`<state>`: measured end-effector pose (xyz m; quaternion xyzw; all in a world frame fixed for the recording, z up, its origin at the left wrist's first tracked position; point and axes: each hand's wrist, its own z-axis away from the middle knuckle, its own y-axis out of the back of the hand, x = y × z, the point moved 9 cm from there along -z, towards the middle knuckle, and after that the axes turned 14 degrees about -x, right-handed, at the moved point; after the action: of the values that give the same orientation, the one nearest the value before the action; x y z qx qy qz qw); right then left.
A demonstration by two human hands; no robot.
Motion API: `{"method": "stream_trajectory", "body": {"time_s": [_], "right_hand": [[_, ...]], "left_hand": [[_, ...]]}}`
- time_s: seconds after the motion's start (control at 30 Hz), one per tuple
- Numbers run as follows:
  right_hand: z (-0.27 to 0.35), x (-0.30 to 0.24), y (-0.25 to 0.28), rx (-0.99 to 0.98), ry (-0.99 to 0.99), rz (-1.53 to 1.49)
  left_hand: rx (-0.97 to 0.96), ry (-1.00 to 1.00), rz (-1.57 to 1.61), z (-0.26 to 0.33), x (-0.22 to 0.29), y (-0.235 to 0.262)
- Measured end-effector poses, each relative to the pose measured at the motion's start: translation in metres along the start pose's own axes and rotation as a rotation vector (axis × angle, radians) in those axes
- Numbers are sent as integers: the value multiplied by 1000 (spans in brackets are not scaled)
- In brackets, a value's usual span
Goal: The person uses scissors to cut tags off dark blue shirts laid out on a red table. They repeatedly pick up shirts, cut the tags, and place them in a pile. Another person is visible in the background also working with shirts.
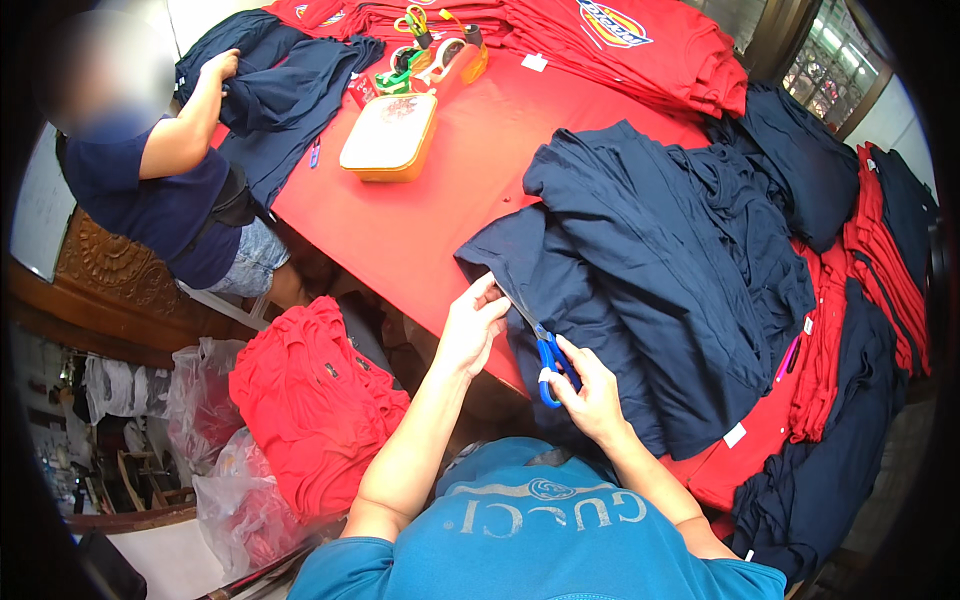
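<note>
The right hand (590,392) grips the blue handles of scissors (548,365), blades against a heap of navy cloth (650,270); the left hand (474,325) pinches the cloth's edge near the tips. The heap lies on the near right of a red-topped bench (440,210). Beyond stands a yellow box (388,138), with red shirts (630,50) stacked at the far edge. At left, another person (165,200) handles dark garments (285,100). Beside the bench are red clothes (315,410), plastic bags (235,515) and a carved wooden panel (120,270).
</note>
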<state>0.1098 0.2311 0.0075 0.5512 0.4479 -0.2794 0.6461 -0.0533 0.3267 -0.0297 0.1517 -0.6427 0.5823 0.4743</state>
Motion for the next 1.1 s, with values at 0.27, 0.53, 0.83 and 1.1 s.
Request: {"method": "stream_trajectory", "body": {"time_s": [0.27, 0.53, 0.83, 1.1], "right_hand": [[-2, 0, 1, 17, -56, -33], [-1, 1, -1, -3, -89, -49], [4, 27, -13, -40, -197, -415], [1, 21, -9, -20, -122, -260]], "left_hand": [[-76, 28, 24, 2, -6, -3], [-141, 71, 16, 9, -6, -11], [-128, 83, 13, 9, -13, -9], [-36, -33, -29, -10, 1, 7]]}}
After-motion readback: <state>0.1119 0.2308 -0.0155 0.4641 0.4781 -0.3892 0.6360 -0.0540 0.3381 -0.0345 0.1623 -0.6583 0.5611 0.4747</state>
